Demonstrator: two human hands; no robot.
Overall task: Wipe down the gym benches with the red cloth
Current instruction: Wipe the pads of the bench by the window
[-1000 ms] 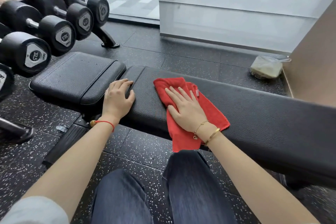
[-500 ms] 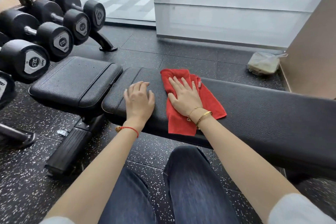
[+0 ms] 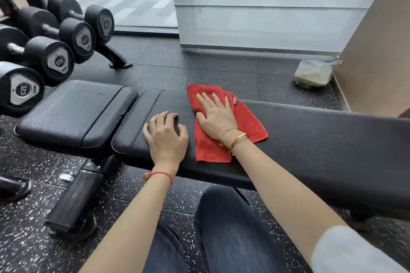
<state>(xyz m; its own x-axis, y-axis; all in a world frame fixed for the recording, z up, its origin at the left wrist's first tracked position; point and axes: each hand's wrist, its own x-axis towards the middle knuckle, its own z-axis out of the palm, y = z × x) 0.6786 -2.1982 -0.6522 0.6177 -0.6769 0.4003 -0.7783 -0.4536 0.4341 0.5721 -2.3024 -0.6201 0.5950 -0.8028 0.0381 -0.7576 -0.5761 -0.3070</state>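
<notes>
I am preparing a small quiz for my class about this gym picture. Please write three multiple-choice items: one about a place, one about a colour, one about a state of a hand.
1. Where does the cloth lie?
A. on the floor
B. on the long bench pad
C. on the dumbbells

2. What colour is the string on the left wrist?
A. red
B. blue
C. green

3. How is the right hand?
A. curled in a fist beside the cloth
B. lifted in the air
C. flat, fingers spread, pressing on the cloth

Answers:
1. B, the cloth is spread on the black pad, its near edge hanging over the side.
2. A, a red string circles the wrist below the left hand.
3. C, the palm and straight fingers lie on the cloth.
</notes>
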